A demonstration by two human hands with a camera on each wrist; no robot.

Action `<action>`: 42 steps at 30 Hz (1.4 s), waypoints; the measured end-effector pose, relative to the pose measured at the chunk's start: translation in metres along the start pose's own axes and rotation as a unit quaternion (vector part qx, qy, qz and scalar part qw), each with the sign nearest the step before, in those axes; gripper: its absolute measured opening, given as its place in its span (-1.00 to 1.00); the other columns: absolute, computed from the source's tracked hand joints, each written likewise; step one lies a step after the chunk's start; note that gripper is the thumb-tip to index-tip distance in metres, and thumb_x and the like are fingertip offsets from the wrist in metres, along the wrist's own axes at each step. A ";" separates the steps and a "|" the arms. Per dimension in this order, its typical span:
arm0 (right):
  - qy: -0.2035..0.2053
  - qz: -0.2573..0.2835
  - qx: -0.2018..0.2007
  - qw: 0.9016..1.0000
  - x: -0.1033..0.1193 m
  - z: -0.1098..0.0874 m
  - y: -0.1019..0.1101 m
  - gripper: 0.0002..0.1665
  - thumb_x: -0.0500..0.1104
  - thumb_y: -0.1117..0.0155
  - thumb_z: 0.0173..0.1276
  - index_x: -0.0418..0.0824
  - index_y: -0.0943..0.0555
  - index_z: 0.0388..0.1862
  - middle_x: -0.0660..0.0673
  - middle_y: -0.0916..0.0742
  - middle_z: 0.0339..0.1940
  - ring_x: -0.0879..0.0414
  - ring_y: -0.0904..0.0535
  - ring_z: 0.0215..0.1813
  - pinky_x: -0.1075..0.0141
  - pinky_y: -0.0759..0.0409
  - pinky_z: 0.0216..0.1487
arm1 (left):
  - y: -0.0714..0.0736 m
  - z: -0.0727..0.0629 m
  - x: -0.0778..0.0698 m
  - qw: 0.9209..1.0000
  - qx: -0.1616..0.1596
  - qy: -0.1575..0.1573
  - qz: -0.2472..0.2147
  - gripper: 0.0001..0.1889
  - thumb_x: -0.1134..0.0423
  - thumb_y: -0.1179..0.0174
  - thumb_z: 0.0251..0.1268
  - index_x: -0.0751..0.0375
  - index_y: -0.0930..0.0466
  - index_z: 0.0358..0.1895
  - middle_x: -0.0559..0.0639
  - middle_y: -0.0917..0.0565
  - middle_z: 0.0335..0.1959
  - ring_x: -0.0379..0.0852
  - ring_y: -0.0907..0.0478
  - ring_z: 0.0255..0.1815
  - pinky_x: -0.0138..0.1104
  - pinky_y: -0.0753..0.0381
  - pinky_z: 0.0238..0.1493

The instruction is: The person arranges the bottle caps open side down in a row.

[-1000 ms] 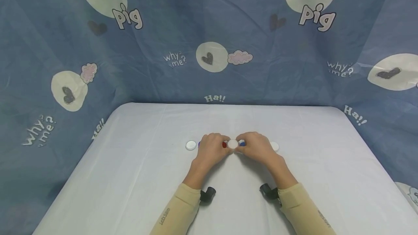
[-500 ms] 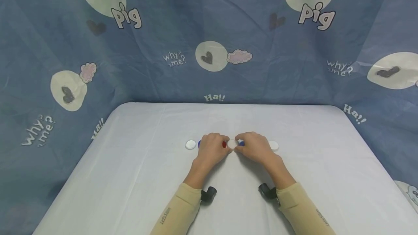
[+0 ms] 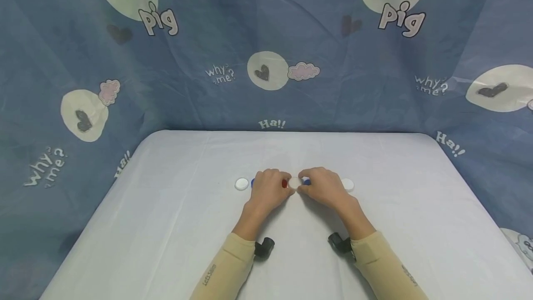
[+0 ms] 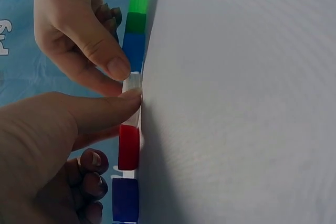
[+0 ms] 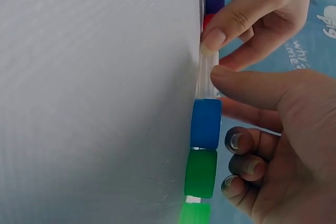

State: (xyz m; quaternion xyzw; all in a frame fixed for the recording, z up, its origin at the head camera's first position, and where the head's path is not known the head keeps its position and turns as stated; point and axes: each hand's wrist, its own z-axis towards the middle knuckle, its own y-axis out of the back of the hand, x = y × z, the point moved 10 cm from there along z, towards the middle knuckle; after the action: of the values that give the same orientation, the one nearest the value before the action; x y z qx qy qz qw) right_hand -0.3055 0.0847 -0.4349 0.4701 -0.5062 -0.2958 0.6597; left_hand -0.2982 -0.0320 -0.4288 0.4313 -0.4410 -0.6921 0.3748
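Observation:
A small translucent white disc (image 3: 295, 183) with a ridged side, like a bottle cap, lies flat in a row of coloured ones. My left hand (image 3: 268, 190) pinches it from the left between thumb and index finger. From the right, the thumb and index finger of my right hand (image 3: 326, 188) hold the same disc. On its left sit a red disc (image 4: 129, 148) and a dark blue disc (image 4: 125, 200). To its right come a blue disc (image 5: 206, 124), a green disc (image 5: 201, 174) and a bright green disc (image 5: 194, 213). My hands cover part of the row in the head view.
One white disc (image 3: 241, 184) ends the row at the left; another white disc (image 3: 347, 184) lies at the right, partly behind my right hand. The white cloth-covered table (image 3: 200, 226) reaches back to a blue printed curtain (image 3: 200, 101).
Both hands keep their grip on the white disc, and the row stays in place. Only the head view has shifted slightly.

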 end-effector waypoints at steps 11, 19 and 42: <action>0.007 0.010 0.002 1.000 0.005 0.000 0.002 -0.59 -0.04 -0.43 0.23 -0.06 -0.71 0.07 -0.06 -0.79 0.02 -0.02 -0.69 0.08 0.00 -0.61 0.05 | 0.001 -0.002 0.004 1.000 0.009 0.007 -0.002 -0.60 -0.02 -0.48 0.04 -0.02 -0.76 -0.02 -0.02 -0.78 -0.30 -0.07 -0.62 -0.29 -0.19 -0.52 -0.16; 0.014 0.017 0.013 1.000 0.014 0.003 -0.002 -0.63 -0.04 -0.37 0.29 -0.05 -0.71 0.07 -0.04 -0.79 -0.01 0.05 -0.67 -0.03 0.04 -0.61 0.04 | 0.005 -0.008 0.012 1.000 0.016 0.010 -0.002 -0.57 0.01 -0.50 0.01 -0.03 -0.74 0.01 -0.02 -0.78 -0.25 -0.05 -0.64 -0.22 -0.16 -0.48 -0.12; 0.053 0.006 0.029 0.998 0.040 0.015 -0.016 -0.69 -0.10 -0.42 0.23 -0.08 -0.75 -0.02 -0.03 -0.82 -0.09 0.00 -0.70 -0.01 0.06 -0.63 0.01 | 0.016 -0.016 0.024 1.000 -0.026 -0.003 0.002 -0.76 0.06 -0.49 0.04 0.02 -0.81 -0.22 -0.09 -0.71 -0.51 -0.17 -0.44 -0.51 -0.29 -0.36 -0.37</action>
State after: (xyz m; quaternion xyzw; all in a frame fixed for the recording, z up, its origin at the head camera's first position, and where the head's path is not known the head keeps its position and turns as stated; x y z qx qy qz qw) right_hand -0.3057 0.0387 -0.4335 0.5012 -0.4817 -0.2518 0.6733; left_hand -0.2898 -0.0632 -0.4235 0.4188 -0.4246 -0.7038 0.3860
